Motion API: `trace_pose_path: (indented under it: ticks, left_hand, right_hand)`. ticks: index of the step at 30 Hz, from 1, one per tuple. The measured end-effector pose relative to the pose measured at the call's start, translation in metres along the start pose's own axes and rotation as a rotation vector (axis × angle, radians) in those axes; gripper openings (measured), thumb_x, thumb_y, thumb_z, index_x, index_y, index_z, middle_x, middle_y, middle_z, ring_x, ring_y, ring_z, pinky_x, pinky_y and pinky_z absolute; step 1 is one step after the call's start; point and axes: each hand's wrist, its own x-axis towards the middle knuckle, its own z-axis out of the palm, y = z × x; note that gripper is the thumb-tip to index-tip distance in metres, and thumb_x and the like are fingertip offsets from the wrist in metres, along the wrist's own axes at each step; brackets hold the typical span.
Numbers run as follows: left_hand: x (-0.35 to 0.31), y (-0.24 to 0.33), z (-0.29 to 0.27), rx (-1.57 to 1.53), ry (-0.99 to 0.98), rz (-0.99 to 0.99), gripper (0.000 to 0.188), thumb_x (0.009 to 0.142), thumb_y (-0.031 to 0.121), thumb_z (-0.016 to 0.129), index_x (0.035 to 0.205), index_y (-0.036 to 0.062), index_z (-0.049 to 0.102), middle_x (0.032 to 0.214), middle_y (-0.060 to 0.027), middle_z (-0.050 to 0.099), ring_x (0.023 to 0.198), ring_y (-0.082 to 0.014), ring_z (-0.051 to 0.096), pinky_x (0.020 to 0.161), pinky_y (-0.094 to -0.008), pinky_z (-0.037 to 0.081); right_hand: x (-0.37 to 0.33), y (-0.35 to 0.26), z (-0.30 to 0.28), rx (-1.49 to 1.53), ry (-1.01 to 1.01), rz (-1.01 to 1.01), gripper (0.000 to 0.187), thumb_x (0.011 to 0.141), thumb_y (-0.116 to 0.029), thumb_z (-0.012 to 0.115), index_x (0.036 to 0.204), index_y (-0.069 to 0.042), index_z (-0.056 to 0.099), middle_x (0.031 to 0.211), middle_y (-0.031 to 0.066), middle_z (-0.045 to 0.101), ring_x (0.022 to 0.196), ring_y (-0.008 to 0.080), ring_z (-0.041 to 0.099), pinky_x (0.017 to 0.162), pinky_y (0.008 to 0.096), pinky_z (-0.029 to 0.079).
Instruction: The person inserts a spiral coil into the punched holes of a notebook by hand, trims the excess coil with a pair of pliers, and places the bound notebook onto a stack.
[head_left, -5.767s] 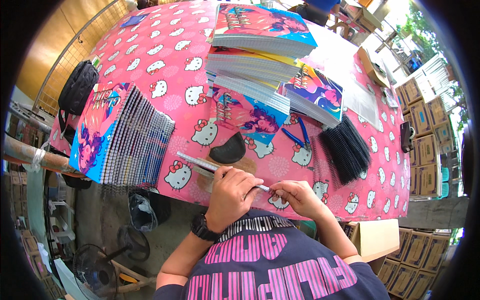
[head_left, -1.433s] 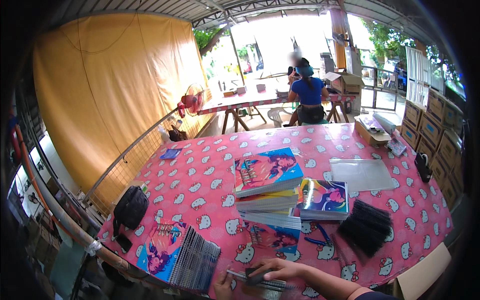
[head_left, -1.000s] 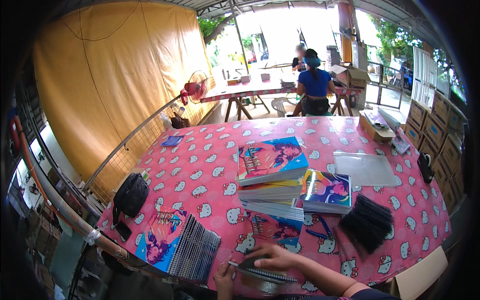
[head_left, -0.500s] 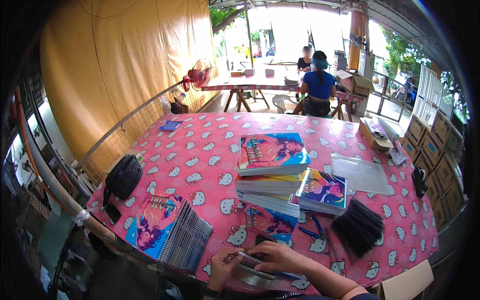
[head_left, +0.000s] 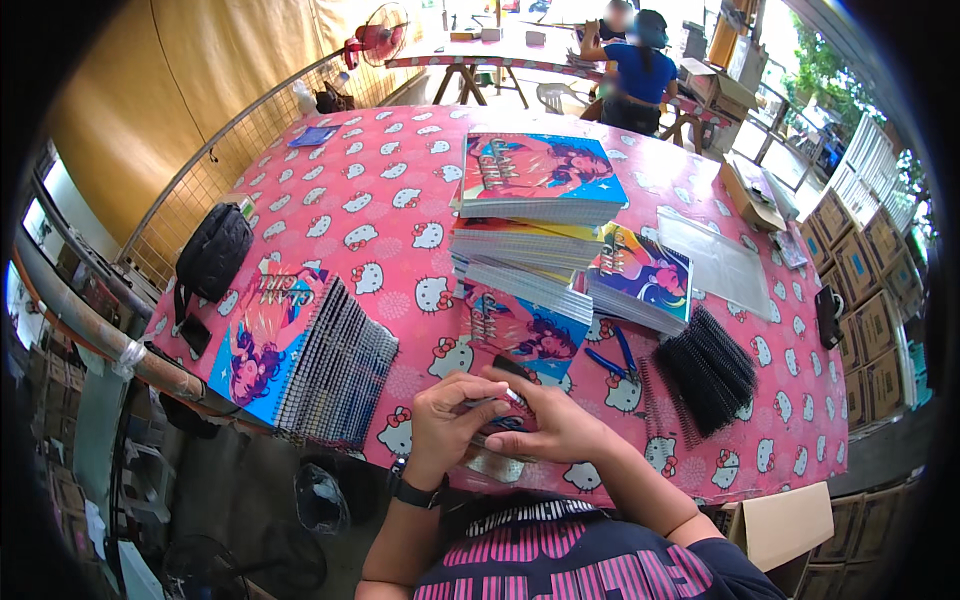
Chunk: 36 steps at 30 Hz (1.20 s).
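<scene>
At the table's near edge my left hand (head_left: pixel 455 412) is closed, thumb and fingertips pinched together. My right hand (head_left: pixel 552 415) curls in from the other side, its fingers bent around the same spot. Between them shows a small white ridged edge (head_left: pixel 516 399); the hands hide what it belongs to. A shiny, pale flat piece (head_left: pixel 494 464) lies just below the hands. Beyond my fingers is a notebook (head_left: pixel 530 335) with a colourful illustrated cover, and a dark object (head_left: pixel 512 370) lies against its near edge. Blue-handled pliers (head_left: pixel 615 360) rest to the right.
Spiral-bound notebooks (head_left: pixel 310 350) are stacked at left, unbound ones (head_left: pixel 540 190) at centre. Black plastic coils (head_left: pixel 705 372) lie right, near a clear plastic sheet (head_left: pixel 715 260). A black bag (head_left: pixel 214 250) and phone (head_left: pixel 195 335) sit left. Two people work at a far table (head_left: pixel 480 62).
My view has tilted down, so the table sits higher and my shirt shows. My hands have come closer together around the small piece. The far seated person has raised an arm.
</scene>
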Motion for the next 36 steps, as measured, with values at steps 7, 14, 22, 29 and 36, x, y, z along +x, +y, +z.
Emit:
trace_pose_path:
  ticks: [7,14,22,29,36]
  left_hand:
    - [-0.002,0.001,-0.003,-0.071,-0.026,-0.052,0.017,0.078,0.001,0.073,0.095,0.0022,0.072,0.089,-0.007,0.068,0.08,-0.0115,0.063,0.069,-0.0234,0.051]
    - [-0.001,0.0,0.001,-0.073,0.036,-0.042,0.014,0.081,0.002,0.071,0.095,0.0019,0.072,0.09,-0.0074,0.067,0.08,-0.0116,0.063,0.068,-0.0232,0.05]
    - [-0.004,0.001,0.003,-0.063,0.061,0.05,0.012,0.081,0.0,0.07,0.093,0.0016,0.071,0.092,-0.0083,0.066,0.082,-0.0124,0.063,0.07,-0.0244,0.052]
    - [-0.009,-0.006,0.012,-0.131,0.154,0.093,0.01,0.081,-0.005,0.069,0.083,0.0016,0.061,0.092,-0.0111,0.066,0.081,-0.0134,0.065,0.07,-0.0253,0.053]
    - [-0.013,-0.004,0.011,-0.094,0.202,0.153,0.018,0.079,-0.006,0.07,0.08,0.003,0.055,0.088,-0.0105,0.067,0.081,-0.012,0.065,0.07,-0.0249,0.054]
  right_hand:
    - [0.003,0.002,-0.001,-0.077,0.304,-0.213,0.048,0.072,-0.009,0.078,0.117,-0.004,0.061,0.081,0.008,0.058,0.077,0.0187,0.06,0.073,0.0301,0.049]
    - [-0.002,0.0,0.011,-0.315,0.482,-0.299,0.048,0.078,-0.007,0.073,0.123,-0.004,0.056,0.083,0.0093,0.063,0.083,0.0239,0.064,0.075,0.0321,0.051]
    - [-0.008,-0.001,0.018,0.004,0.53,-0.138,0.026,0.081,-0.006,0.071,0.105,-0.003,0.063,0.085,0.0077,0.062,0.078,0.0193,0.063,0.073,0.0318,0.051]
    - [-0.001,0.002,0.018,0.077,0.484,-0.117,0.022,0.081,-0.015,0.074,0.093,-0.002,0.062,0.079,0.0059,0.057,0.069,0.0158,0.054,0.061,0.0273,0.043]
    - [0.001,-0.011,0.008,-0.135,0.4,-0.203,0.019,0.082,-0.016,0.072,0.087,0.0,0.061,0.08,0.0104,0.059,0.071,0.0208,0.058,0.064,0.0315,0.047]
